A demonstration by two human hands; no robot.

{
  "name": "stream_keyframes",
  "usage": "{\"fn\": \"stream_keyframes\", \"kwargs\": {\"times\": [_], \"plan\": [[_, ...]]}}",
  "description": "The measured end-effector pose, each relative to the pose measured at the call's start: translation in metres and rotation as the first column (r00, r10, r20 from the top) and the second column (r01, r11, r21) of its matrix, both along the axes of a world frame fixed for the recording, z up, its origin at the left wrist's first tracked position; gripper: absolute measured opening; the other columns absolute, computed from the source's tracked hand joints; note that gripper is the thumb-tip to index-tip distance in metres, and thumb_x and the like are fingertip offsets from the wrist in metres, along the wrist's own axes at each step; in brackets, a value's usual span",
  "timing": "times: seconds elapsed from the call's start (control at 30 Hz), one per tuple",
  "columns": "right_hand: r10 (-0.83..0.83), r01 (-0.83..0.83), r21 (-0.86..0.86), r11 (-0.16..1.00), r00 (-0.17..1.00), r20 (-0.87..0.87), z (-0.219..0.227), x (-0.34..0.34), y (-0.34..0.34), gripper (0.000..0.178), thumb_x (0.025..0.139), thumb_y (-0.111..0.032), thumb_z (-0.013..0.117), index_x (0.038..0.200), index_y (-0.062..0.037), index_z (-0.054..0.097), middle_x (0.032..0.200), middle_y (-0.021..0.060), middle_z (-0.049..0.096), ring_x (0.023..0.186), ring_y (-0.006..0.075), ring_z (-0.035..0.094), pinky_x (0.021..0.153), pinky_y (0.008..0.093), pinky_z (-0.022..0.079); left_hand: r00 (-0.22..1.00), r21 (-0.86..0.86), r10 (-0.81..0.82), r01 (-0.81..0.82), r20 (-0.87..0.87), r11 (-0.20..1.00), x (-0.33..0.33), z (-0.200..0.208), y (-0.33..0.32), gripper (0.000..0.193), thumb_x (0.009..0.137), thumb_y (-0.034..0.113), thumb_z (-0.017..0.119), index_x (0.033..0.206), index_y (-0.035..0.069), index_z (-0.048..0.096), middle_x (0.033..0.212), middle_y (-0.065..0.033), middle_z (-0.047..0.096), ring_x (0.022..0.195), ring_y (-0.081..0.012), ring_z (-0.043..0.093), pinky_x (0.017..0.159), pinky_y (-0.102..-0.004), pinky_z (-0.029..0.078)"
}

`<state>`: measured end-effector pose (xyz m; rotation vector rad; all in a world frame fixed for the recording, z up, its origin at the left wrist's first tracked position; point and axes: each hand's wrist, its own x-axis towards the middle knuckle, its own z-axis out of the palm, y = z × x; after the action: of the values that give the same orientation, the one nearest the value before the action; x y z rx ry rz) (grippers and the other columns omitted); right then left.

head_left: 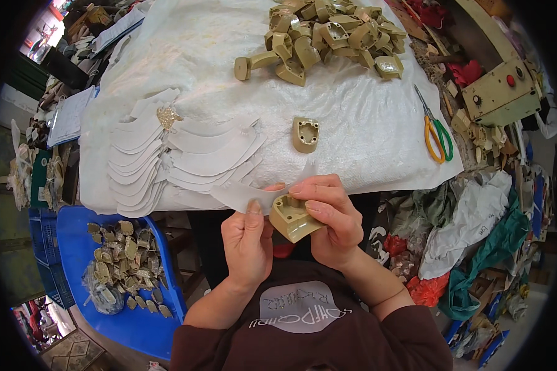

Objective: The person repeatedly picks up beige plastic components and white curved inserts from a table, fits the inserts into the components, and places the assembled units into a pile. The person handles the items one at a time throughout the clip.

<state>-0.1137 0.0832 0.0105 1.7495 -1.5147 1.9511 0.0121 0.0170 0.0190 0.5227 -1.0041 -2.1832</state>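
Close to the table's near edge, my right hand [335, 219] grips an olive-tan plastic shoe heel block [298, 229], its hollow, holed face turned up. My left hand [247, 244] pinches a pale curved strip [232, 195] between thumb and fingers. The strip runs behind the heel block toward my right fingertips; whether it touches the block there is hard to see. Another heel block [306, 137] stands alone on the white-covered table [198, 49]. To its left, similar curved strips [213, 148] lie in overlapping rows, with a glittery gold scrap [168, 117] on top.
Many bare heel blocks [294, 71] are heaped at the far side. Scissors [436, 127] with orange and green handles lie at right. A blue chair [80, 272] at lower left bears glittery heels [130, 248]. A control box [503, 96] and crumpled bags [470, 229] are at right.
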Motion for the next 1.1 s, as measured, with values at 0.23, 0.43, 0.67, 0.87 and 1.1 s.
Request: {"fn": "stream_keyframes", "kwargs": {"times": [0.23, 0.43, 0.67, 0.87, 1.1], "plan": [[-0.002, 0.002, 0.019, 1.000, 1.000, 0.005, 0.002, -0.003, 0.002, 0.042, 0.070, 0.014, 0.060, 0.107, -0.0045, 0.055, 0.103, 0.0158, 0.061, 0.088, 0.0323, 0.060, 0.070, 0.0358, 0.052, 0.996, -0.125, 0.036, -0.026, 0.080, 0.992, -0.003, 0.009, 0.004, 0.039, 0.100, 0.019, 0.040, 0.120, -0.013, 0.050, 0.116, -0.0191, 0.058, 0.106, -0.0199, 0.057, 0.093, -0.0316, 0.045], [-0.128, 0.138, 0.053, 0.989, 0.979, -0.158, 0.004, -0.003, 0.002, 0.043, 0.065, 0.003, 0.068, 0.105, -0.0084, 0.057, 0.098, 0.0092, 0.063, 0.081, 0.0259, 0.054, 0.069, 0.0368, 0.044, 0.981, -0.303, 0.052, 0.007, 0.187, 0.953, 0.002, 0.005, 0.007, 0.040, 0.100, 0.020, 0.040, 0.118, -0.014, 0.051, 0.127, -0.0236, 0.052, 0.116, -0.0255, 0.051, 0.102, -0.0370, 0.037], [-0.195, 0.222, 0.094, 0.970, 0.952, -0.236, -0.002, -0.006, 0.002, 0.037, 0.061, -0.007, 0.071, 0.096, -0.0131, 0.062, 0.092, 0.0008, 0.061, 0.080, 0.0209, 0.049, 0.074, 0.0385, 0.029, 0.948, -0.544, 0.212, -0.050, 0.239, 0.838, -0.001, 0.005, -0.004, 0.032, 0.099, 0.011, 0.039, 0.115, -0.011, 0.057, 0.109, -0.0162, 0.065, 0.096, -0.0163, 0.060, 0.086, -0.0281, 0.046], [-0.174, 0.352, 0.330, 0.876, 0.868, -0.465, 0.026, -0.005, 0.013, 0.035, 0.059, -0.007, 0.071, 0.091, -0.0158, 0.062, 0.088, -0.0008, 0.054, 0.083, 0.0199, 0.049, 0.078, 0.0423, 0.026, 0.884, -0.732, 0.355, -0.022, 0.303, 0.681, 0.003, 0.012, -0.013, 0.020, 0.095, 0.008, 0.051, 0.101, -0.006, 0.064, 0.086, -0.0108, 0.068, 0.074, -0.0096, 0.059, 0.070, -0.0217, 0.046], [-0.013, 0.302, 0.598, 0.742, 0.899, -0.438, 0.038, -0.007, 0.019, 0.031, 0.056, -0.007, 0.070, 0.084, -0.0139, 0.059, 0.079, 0.0011, 0.045, 0.080, 0.0210, 0.046, 0.077, 0.0421, 0.025, 0.878, -0.643, 0.246, 0.087, 0.410, 0.761, 0.004, 0.002, -0.004, 0.018, 0.093, 0.004, 0.053, 0.104, -0.005, 0.064, 0.085, -0.0115, 0.065, 0.074, -0.0133, 0.058, 0.069, -0.0245, 0.046]]}}
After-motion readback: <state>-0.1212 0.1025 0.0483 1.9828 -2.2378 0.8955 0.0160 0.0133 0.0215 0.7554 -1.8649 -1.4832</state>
